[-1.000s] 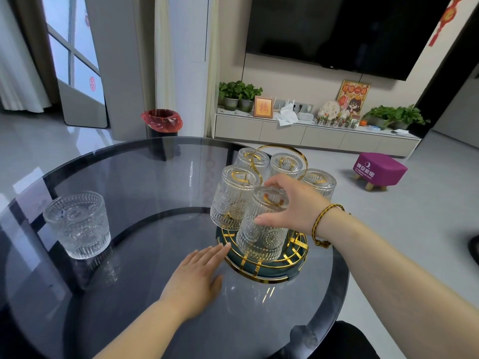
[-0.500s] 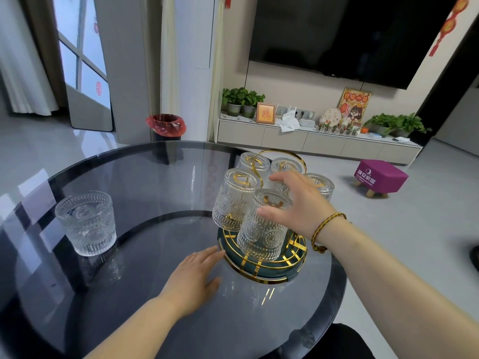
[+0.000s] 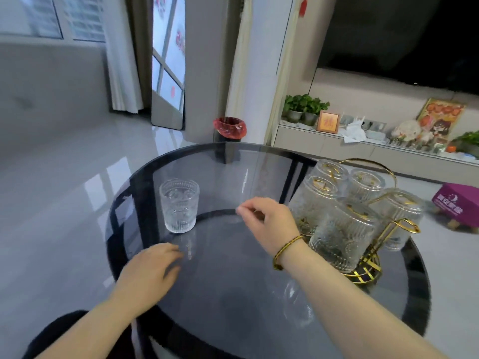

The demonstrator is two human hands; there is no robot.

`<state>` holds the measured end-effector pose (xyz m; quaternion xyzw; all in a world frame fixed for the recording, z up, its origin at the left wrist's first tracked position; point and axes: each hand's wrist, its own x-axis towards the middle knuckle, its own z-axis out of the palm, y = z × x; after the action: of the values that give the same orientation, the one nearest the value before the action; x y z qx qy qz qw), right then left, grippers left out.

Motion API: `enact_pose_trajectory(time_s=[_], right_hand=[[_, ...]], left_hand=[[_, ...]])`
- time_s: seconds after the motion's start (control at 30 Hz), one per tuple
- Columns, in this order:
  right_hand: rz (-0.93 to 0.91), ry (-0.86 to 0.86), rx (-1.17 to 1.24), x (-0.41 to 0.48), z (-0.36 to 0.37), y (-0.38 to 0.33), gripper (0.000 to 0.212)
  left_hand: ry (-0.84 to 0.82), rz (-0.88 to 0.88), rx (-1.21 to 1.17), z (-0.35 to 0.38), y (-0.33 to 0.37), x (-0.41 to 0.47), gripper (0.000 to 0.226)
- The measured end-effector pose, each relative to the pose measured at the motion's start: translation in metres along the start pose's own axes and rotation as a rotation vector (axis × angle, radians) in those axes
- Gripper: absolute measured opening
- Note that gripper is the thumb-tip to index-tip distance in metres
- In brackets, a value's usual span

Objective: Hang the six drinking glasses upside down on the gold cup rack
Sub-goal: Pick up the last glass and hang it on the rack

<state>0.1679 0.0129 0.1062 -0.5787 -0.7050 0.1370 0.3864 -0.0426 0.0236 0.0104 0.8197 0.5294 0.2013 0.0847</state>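
One ribbed clear drinking glass (image 3: 179, 206) stands upright on the round glass table (image 3: 223, 161), left of centre. The gold cup rack (image 3: 375, 257) sits at the table's right side with several glasses (image 3: 342, 237) hanging upside down on its arms; one gold arm (image 3: 407, 225) at the front right is bare. My right hand (image 3: 269, 224) hovers over the table between the rack and the lone glass, fingers loosely curled, holding nothing. My left hand (image 3: 153, 270) rests flat on the table just in front of the upright glass.
A red-lined bin (image 3: 229, 128) stands on the floor beyond the table. A low cabinet (image 3: 337, 149) with plants and ornaments runs along the far wall, and a purple stool (image 3: 458, 203) sits on the floor to the right.
My right hand has left the front glass on the rack and moved left toward the upright glass. My left hand slid left as well. My view has turned left.
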Motion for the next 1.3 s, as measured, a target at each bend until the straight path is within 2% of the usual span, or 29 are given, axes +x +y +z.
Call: enact_pose_trajectory(time_s=[0.1,0.2,0.3,0.4,0.57,0.63,0.77,1.03,1.13,1.3], right_hand=[[0.153,-0.119,0.139,0.013,0.052,0.010,0.012],[0.297,-0.207,0.242,0.022,0.098,0.020,0.043],[0.396,-0.246,0.274,0.031,0.128,0.026,0.072],[0.403,-0.243,0.268,0.041,0.147,0.029,0.091],[0.351,-0.201,0.139,0.058,0.168,0.026,0.101],[0.364,-0.188,0.137,0.064,0.172,0.028,0.101],[0.372,-0.163,0.139,0.068,0.175,0.032,0.080],[0.339,-0.170,0.333,0.041,0.154,0.031,0.063],[0.321,-0.160,0.368,0.017,0.131,0.031,0.055],[0.236,-0.121,0.413,-0.001,0.082,0.024,0.055]], left_hand=[[0.019,-0.172,-0.024,-0.003,-0.029,-0.005,0.031],[0.039,-0.217,-0.026,0.003,-0.039,-0.008,0.034],[0.068,-0.222,-0.026,0.005,-0.040,-0.009,0.047],[0.070,-0.207,-0.026,0.004,-0.041,-0.008,0.042],[0.078,-0.205,-0.024,0.007,-0.047,-0.006,0.041],[0.094,-0.195,-0.012,0.006,-0.047,-0.006,0.043],[0.092,-0.198,-0.024,0.008,-0.047,-0.004,0.042],[0.068,-0.182,-0.030,0.011,-0.052,-0.002,0.032],[-0.002,-0.176,0.032,0.009,-0.052,-0.004,0.035],[-0.095,-0.222,0.116,0.004,-0.053,-0.006,0.039]])
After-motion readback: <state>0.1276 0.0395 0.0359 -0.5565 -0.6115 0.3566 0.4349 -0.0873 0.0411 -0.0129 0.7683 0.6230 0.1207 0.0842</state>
